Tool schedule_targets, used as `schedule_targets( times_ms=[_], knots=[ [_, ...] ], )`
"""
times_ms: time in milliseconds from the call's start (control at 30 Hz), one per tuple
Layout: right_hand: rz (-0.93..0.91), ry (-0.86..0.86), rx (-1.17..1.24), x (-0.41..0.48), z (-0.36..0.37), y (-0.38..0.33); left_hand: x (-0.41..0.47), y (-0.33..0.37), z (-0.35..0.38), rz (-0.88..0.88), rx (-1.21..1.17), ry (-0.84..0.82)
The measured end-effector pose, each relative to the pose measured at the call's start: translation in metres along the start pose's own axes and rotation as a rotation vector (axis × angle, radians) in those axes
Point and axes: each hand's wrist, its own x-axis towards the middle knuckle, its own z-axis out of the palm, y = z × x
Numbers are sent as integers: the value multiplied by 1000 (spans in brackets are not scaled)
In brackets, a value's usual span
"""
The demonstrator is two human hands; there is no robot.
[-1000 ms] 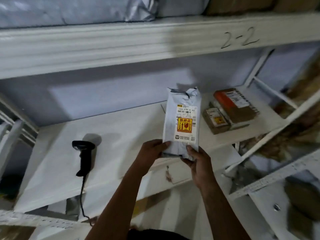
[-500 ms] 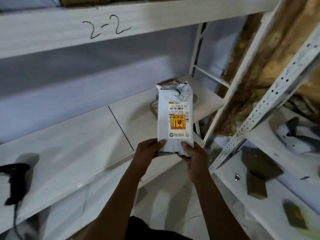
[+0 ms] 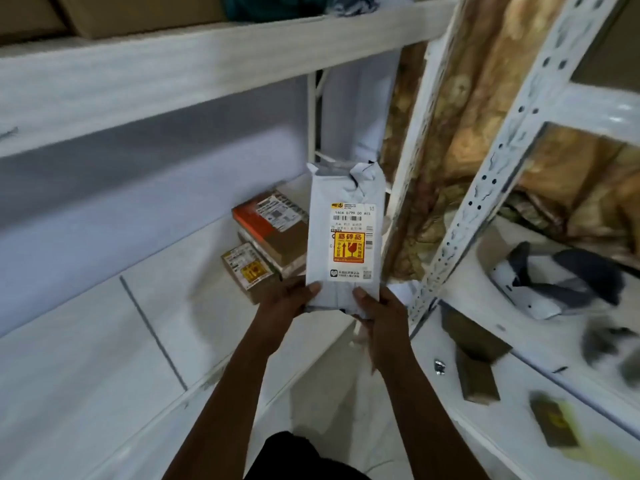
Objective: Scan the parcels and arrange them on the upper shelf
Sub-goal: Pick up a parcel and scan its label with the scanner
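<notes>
While upright in grip of left hand (image 3: 287, 304) and right hand (image 3: 385, 329), parcel (image 3: 346, 188); boxes (image 3: 270, 233) on shelf (image 3: 104, 358) behind.

Two hands hold a white plastic-wrapped parcel (image 3: 344, 233) upright before a white shelf unit (image 3: 104, 341), its shipping label and yellow-and-red fragile sticker facing the camera. The left hand (image 3: 287, 303) and right hand (image 3: 382, 323) grip its lower corners, thumbs on the front. Behind it, at the far right end of the shelf, brown cardboard boxes (image 3: 266, 237) lie stacked. Boxes (image 3: 114, 12) sit on the upper shelf (image 3: 207, 60). To the right, a second rack (image 3: 519, 393) carries grey mailer bags (image 3: 554, 282) and small dark packets (image 3: 476, 379).
</notes>
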Motion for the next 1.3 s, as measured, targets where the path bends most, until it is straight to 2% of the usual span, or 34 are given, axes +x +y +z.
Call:
schedule_targets(
  times_ms=[100,233,400,567,667,967,1300],
  knots=[
    [-16,57,-11,34,-22,-16,39,0,24,-8,17,-90],
    [-38,73,27,60,-37,-26,73,9,44,-21,85,-93],
    [13,-12,43,108,-35,-38,86,19,58,20,64,63],
    [55,-261,76,138,-32,-62,86,46,79,143,87,238],
    [79,-345,142,150,-30,-80,77,59,98,179,51,336],
    [-15,-523,10,140,-63,-114,34,54,157,258,118,519],
    [-126,-720,-45,106,-42,-158,-26,84,179,427,148,694]
  ],
)
